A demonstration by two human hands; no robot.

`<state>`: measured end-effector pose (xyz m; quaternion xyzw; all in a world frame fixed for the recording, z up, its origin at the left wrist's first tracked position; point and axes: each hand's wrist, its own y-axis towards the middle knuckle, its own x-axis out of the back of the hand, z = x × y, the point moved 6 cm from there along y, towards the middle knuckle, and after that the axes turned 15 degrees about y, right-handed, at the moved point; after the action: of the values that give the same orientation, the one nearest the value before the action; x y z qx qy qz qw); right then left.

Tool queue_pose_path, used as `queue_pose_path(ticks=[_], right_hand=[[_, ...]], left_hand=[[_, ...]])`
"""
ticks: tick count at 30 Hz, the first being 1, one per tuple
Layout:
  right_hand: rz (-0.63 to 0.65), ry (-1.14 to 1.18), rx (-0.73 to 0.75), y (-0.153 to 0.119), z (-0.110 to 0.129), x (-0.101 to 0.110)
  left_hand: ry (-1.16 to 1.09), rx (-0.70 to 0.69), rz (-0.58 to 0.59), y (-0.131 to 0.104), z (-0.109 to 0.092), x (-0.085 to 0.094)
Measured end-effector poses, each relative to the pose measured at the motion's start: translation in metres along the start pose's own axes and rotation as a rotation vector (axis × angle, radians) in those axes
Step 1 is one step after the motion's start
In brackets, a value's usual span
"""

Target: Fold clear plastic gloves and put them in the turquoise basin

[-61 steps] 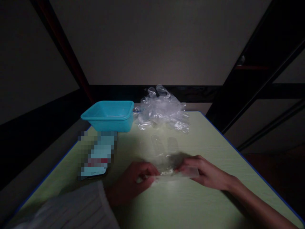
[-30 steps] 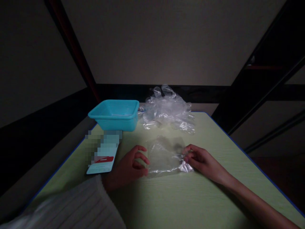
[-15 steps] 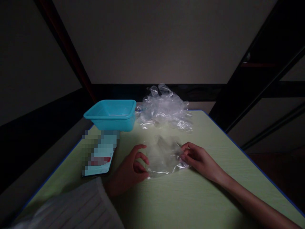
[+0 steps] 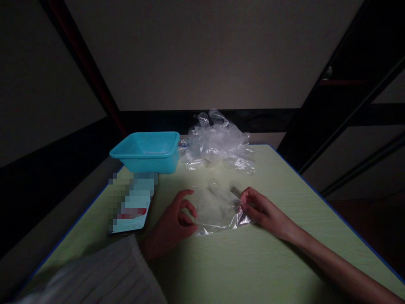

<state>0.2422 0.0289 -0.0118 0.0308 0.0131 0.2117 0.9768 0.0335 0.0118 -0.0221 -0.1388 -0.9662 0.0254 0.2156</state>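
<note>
A clear disposable plastic glove (image 4: pixel 215 211) lies flat on the table between my hands, its finger parts pointing away from me. My right hand (image 4: pixel 261 211) pinches the glove's right edge, where the film is bunched and shiny. At the left edge is my left hand (image 4: pixel 177 219), palm turned inward, with curved fingers spread apart from the thumb. Its fingertips touch or nearly touch the film, and the thumb is by the near left corner. Farther back, a loose heap of clear plastic gloves (image 4: pixel 218 143) rests on the table.
A blue plastic basin (image 4: pixel 148 164) stands at the back left of the light green table (image 4: pixel 228 270). In front of it lies a phone (image 4: pixel 136 211) with a lit, partly pixelated screen. A wall (image 4: pixel 205 55) rises behind the table, which has blue edging.
My right hand keeps its pinch while the glove film shifts and flattens slightly. My left hand stays almost in place. The whole view has moved a little.
</note>
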Motion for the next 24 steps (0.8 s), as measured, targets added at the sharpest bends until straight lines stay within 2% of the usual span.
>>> queue_pose_path(ticks=[6, 14, 24], right_hand=[[-0.093, 0.028, -0.080, -0.001, -0.001, 0.007], [-0.197, -0.244, -0.007, -0.003, 0.007, 0.024], [-0.201, -0.492, 0.053, -0.004, 0.010, 0.020]], left_hand=[[-0.024, 0.030, -0.038, 0.001, 0.003, 0.001], [-0.041, 0.034, -0.051, 0.001, 0.001, 0.001], [-0.030, -0.007, -0.058, -0.004, 0.000, -0.008]])
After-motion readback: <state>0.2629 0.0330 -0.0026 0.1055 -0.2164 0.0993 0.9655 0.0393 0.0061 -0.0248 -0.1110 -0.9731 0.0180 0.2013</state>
